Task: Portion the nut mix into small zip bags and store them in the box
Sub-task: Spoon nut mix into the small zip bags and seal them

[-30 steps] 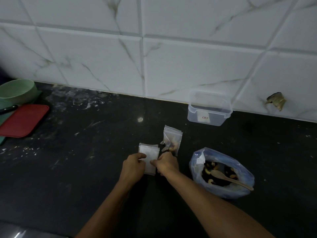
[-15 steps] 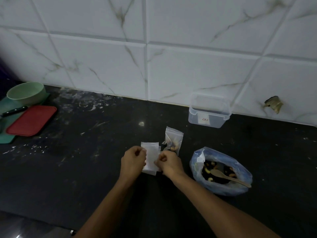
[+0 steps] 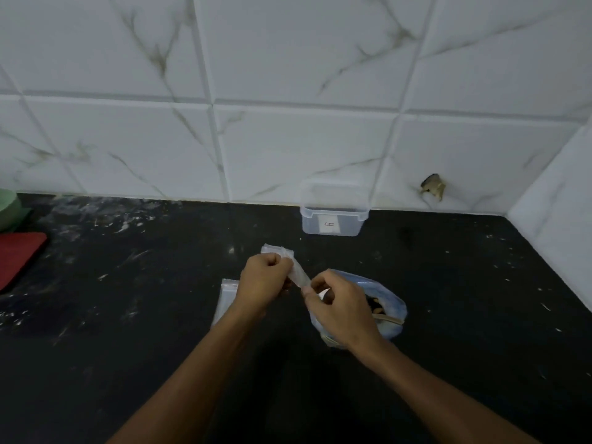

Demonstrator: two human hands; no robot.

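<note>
I see my left hand [image 3: 266, 277] curled into a loose fist, pinching one end of a small clear plastic zip bag [image 3: 298, 277] above the black countertop [image 3: 128, 315]. My right hand [image 3: 339, 310] has its fingertips closed on the bag's other end, so the bag stretches between the two hands; whether anything is inside it I cannot tell. Just behind my right hand sits the large bluish plastic bag of nut mix [image 3: 389, 302], open at the top, with pale nuts and a wooden spoon handle [image 3: 389, 320] showing. A stack of flat clear zip bags [image 3: 226, 296] lies on the counter beside my left wrist. The clear rectangular plastic storage box [image 3: 333, 219] stands open against the white marbled tile wall [image 3: 288, 139]; it looks empty. At the far left edge are a red tray [image 3: 19, 257] and a green bowl [image 3: 8, 209].
</note>
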